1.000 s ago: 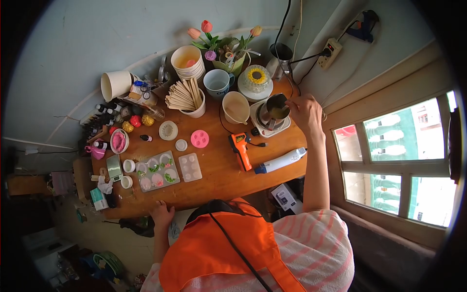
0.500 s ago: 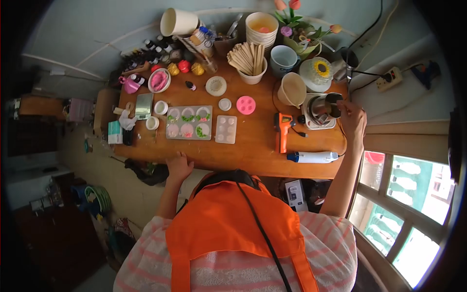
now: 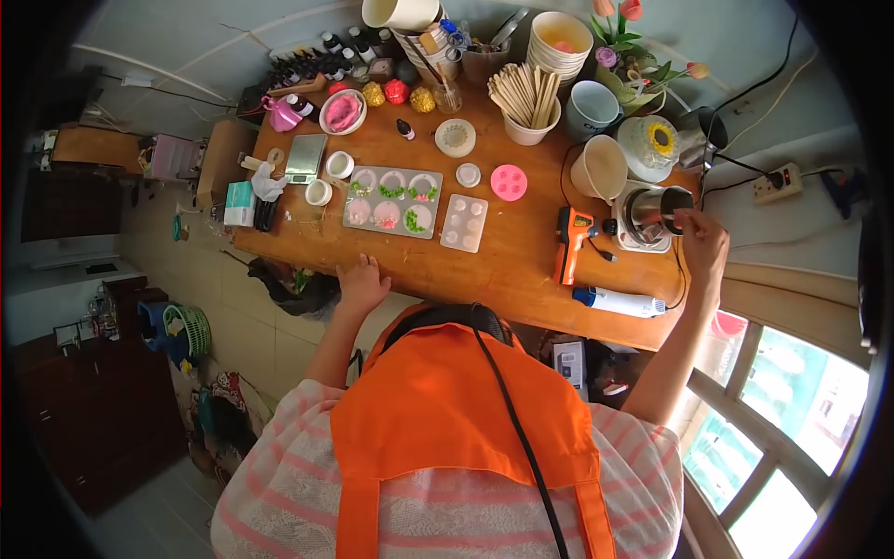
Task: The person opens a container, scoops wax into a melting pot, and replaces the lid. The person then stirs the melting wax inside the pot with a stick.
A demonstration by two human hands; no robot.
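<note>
My right hand [image 3: 705, 246] has its fingers closed at the near right side of a metal pitcher [image 3: 667, 211]; the handle is hidden behind the fingers. The pitcher is tilted on a small white hot plate [image 3: 643, 240] at the table's right end. My left hand [image 3: 363, 283] rests open on the table's front edge, palm down, holding nothing. Beyond it lies a grey silicone mold [image 3: 395, 224] with several round cavities, some with green and pink bits. A smaller pale mold [image 3: 464, 224] lies beside it.
An orange infrared thermometer [image 3: 570, 244] and a white heat gun [image 3: 619, 302] lie near the hot plate. Behind stand a paper cup [image 3: 599, 170], a bowl of wooden sticks [image 3: 529, 130] and a glass-like jar with a sunflower [image 3: 649, 142]. A digital scale [image 3: 305, 158] sits left.
The camera view has shifted, so the table appears farther right and slightly turned. My right hand stays at the pitcher, and my left hand stays at the table edge with its fingers more spread.
</note>
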